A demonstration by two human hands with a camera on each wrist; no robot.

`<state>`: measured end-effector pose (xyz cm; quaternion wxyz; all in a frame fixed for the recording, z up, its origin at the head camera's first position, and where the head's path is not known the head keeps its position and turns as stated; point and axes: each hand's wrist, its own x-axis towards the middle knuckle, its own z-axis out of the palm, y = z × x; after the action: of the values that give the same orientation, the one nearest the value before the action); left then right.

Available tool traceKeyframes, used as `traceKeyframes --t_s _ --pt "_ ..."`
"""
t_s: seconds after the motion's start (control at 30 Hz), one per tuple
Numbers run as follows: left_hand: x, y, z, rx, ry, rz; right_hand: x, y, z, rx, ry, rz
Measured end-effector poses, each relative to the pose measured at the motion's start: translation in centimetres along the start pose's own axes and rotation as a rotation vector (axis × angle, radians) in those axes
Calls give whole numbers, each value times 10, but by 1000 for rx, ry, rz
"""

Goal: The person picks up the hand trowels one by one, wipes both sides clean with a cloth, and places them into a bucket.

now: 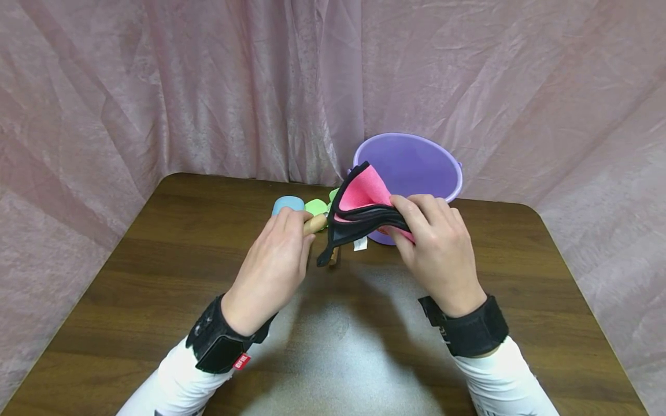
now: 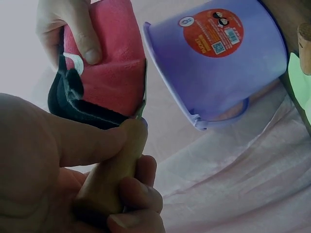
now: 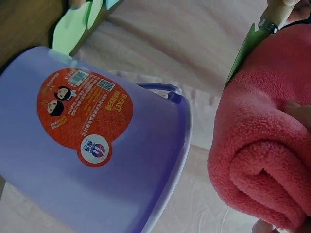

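My left hand grips the wooden handle of a small garden trowel, with thumb and fingers wrapped round it. The trowel's green blade runs along the edge of a pink towel with black edging and mostly hides behind it. My right hand holds the folded towel, thumb on its near side and fingers round the far side. Its pink plush layers are rolled over in the right wrist view. Both hands are above the table, in front of a purple bucket.
The bucket stands at the table's back edge, with an orange-red label on its side. Left of it lie light green tool heads, a blue rounded piece and another wooden handle. A pink curtain hangs behind the brown table.
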<state>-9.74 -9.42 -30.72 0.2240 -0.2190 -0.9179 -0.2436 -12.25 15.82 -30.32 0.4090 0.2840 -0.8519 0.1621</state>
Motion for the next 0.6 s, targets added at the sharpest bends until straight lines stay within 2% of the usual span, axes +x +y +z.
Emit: traceKeyframes --t_s 0.43,0.6 --pt "0 1 0 18 15 27 -1 -3 0 18 -29 -63" --pt "0 0 0 22 13 37 -1 -2 -1 3 -17 -69"
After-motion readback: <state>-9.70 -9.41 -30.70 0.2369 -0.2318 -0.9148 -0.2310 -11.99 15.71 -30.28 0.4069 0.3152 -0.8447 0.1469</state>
